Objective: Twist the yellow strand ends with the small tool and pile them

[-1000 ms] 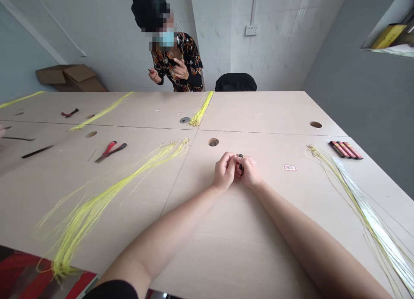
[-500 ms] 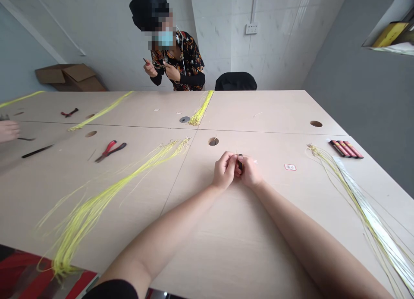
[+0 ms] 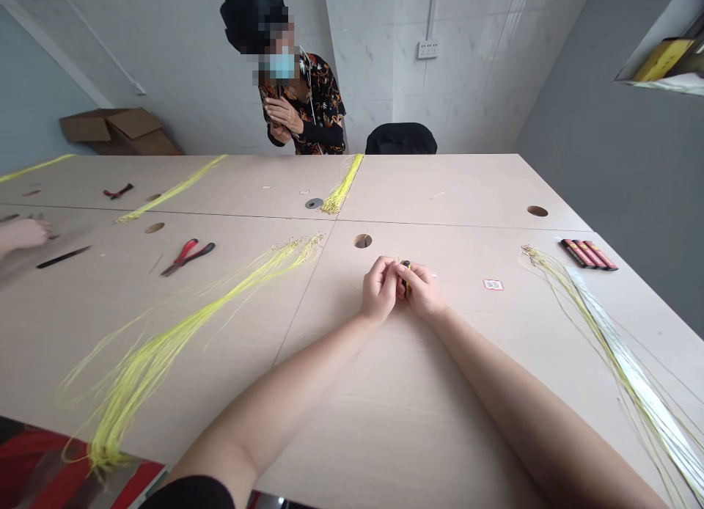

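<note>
My left hand (image 3: 379, 287) and my right hand (image 3: 423, 290) meet above the table's middle, fingers closed together. In my right hand is a small black tool with yellow edges (image 3: 406, 273), upright between thumb and fingers; its lower part is hidden. Left thumb and forefinger pinch together against its top. A tiny pale thread-like tip shows above them, too small to make out. To the left lies a fanned bundle of yellow lines (image 3: 209, 309), with small gold-coloured ends. On the right, a second bundle of yellowish lines (image 3: 583, 309) runs beside a pale strip (image 3: 621, 348).
Red-and-black-handled pliers (image 3: 187, 257) and a dark thin tool (image 3: 63, 257) lie to the left. Several red-and-black cylinders (image 3: 589, 254) and a small label (image 3: 493, 284) are right. The table has round holes (image 3: 363, 240). A co-worker (image 3: 302, 105) stands opposite; another person's hand (image 3: 25, 234) is far left.
My hands stay nearly in place; the small tool has turned slightly, showing more yellow. The co-worker's hands have come together. The far-left person's hand has moved inward.
</note>
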`<state>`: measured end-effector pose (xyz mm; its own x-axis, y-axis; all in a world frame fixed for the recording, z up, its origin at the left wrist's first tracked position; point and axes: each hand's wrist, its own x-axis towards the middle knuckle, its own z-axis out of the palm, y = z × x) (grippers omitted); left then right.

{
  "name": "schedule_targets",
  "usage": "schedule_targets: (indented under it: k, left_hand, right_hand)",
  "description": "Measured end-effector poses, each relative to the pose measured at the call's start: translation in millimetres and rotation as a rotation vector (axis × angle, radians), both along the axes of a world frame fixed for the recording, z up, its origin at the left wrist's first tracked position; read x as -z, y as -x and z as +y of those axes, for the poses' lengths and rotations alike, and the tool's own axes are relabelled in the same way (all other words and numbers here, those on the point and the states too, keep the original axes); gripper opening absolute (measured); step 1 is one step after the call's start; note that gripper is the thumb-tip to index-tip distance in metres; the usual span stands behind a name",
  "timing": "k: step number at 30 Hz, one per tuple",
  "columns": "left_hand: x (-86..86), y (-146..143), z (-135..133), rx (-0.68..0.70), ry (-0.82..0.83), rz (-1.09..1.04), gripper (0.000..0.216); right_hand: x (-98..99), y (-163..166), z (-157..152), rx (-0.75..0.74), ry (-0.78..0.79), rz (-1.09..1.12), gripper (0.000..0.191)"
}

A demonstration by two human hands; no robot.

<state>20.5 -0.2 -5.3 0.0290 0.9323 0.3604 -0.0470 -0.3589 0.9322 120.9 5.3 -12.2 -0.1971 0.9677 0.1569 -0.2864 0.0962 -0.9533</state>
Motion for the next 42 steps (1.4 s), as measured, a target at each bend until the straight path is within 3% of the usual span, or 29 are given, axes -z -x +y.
schedule_targets:
  k: [7,12,30,35,42]
  left_hand:
    - [-0.1,-0.1,3.3,-0.030,0.025,-0.067,0.038]
    - [-0.5,0.4,3.0,-0.053,0.016,-0.048,0.037]
    - [-1.2,-1.1,1.9,-0.024,0.055,-0.072,0.038]
    - [-2.1,-0.3,1.9,-0.024,0.030,-0.047,0.035]
    - [-2.3,1.5,2.3,-0.092,0.032,0.005,0.035]
  right_hand:
    - [-3.3,1.6,-0.5,0.035,0.029,-0.034,0.048]
    - [-2.8,1.7,0.1,0.041,-0.041,0.021,0.048]
    - [0.3,0.8,0.5,-0.078,0.017,0.027,0.043]
    - [-0.7,2.2,1.2,0.011,0.042,0.089,0.041]
    - [-4.8,1.0,3.4,0.156,0.144,0.194,0.023]
